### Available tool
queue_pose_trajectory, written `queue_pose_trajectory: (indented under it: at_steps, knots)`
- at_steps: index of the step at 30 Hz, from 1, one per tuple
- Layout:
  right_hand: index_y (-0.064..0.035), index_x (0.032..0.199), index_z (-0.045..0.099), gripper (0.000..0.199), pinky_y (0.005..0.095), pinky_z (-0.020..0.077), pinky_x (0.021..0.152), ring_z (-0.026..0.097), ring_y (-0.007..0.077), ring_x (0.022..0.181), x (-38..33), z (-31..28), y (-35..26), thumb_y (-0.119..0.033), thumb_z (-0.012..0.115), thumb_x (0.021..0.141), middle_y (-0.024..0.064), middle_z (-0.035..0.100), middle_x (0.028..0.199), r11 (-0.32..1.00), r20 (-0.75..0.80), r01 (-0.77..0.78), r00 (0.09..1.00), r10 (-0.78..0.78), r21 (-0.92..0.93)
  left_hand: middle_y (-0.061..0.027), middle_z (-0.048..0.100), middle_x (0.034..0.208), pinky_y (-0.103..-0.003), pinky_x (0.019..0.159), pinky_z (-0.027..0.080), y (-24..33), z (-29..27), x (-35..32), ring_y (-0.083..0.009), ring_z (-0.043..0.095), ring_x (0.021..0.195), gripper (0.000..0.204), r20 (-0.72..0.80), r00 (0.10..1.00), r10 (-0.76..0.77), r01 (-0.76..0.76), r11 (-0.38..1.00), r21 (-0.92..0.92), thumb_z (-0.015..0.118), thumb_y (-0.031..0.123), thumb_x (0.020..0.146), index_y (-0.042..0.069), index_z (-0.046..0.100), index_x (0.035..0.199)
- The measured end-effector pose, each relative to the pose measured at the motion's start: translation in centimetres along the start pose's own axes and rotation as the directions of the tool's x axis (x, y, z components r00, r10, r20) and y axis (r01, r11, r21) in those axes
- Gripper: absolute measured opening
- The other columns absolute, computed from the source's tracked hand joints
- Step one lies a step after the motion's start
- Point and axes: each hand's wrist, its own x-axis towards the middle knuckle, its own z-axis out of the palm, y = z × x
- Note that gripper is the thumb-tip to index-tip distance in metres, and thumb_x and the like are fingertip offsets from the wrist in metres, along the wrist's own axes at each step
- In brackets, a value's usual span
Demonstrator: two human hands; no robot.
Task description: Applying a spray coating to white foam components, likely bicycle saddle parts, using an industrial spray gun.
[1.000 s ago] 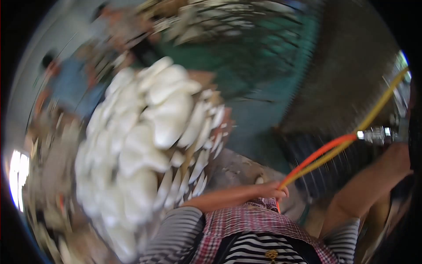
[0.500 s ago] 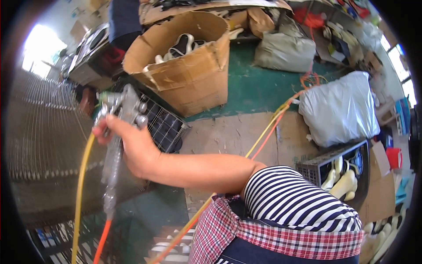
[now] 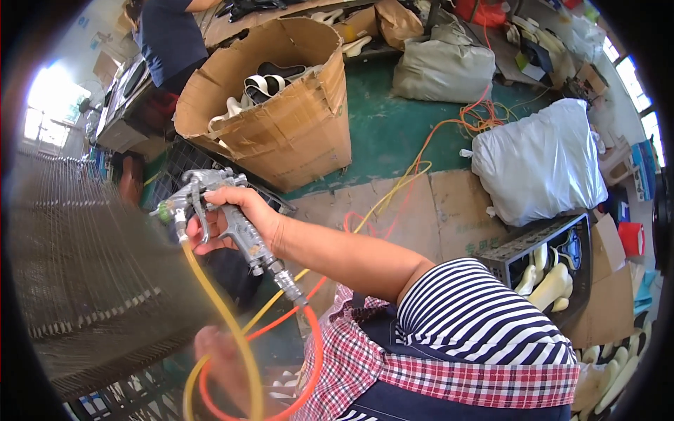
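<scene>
While right hand (image 3: 254,209) grips metal spray gun (image 3: 244,233), yellow hose (image 3: 223,305) hangs from gun's front, orange hose (image 3: 320,344) from its lower end. Left hand (image 3: 220,353) shows below right hand, just beside both hoses; too blurred, cannot tell if open or closed. Beyond right hand: big cardboard box (image 3: 309,140) with black-and-white pieces (image 3: 268,85) inside. Left of both hands: dark ribbed panel (image 3: 91,270). Farther, right of right hand: silvery bag (image 3: 537,165).
</scene>
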Motion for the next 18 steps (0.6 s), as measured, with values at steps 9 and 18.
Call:
queue_pose_trajectory:
  at_steps: [9, 18]
  knots:
    - [-0.0048, 0.101, 0.066, 0.032, 0.0407, 0.0475, 0.085, 0.064, 0.0234, 0.097, 0.3, -3.7, 7.6, -0.03, 0.064, 0.081, 0.0092, 0.068, 0.092, 0.89, 0.058, -0.419, 0.899, 0.434, -0.178, 0.0054, 0.028, 0.06, -0.021, 0.052, 0.025, 1.3, 4.2, 0.0, -0.0049, 0.029, 0.055, 0.016, -0.217, 0.972, 0.087, -0.154, 0.937, -0.312, 0.045, 0.017, 0.099, 0.003, 0.052, 0.097]
    - [-0.0004, 0.088, 0.066, 0.032, 0.0358, 0.053, 0.061, 0.065, 0.0228, 0.074, -2.6, -3.2, 10.8, -0.031, 0.065, 0.081, 0.0115, 0.067, 0.084, 0.614, -0.014, -0.788, 0.615, 0.788, -0.052, 0.0, 0.042, 0.066, -0.033, 0.084, 0.043, 3.7, -2.0, 0.3, -0.0129, 0.045, 0.069, 0.02, -0.348, 0.86, 0.372, -0.415, 0.908, -0.057, 0.049, 0.018, 0.1, 0.001, 0.053, 0.108]
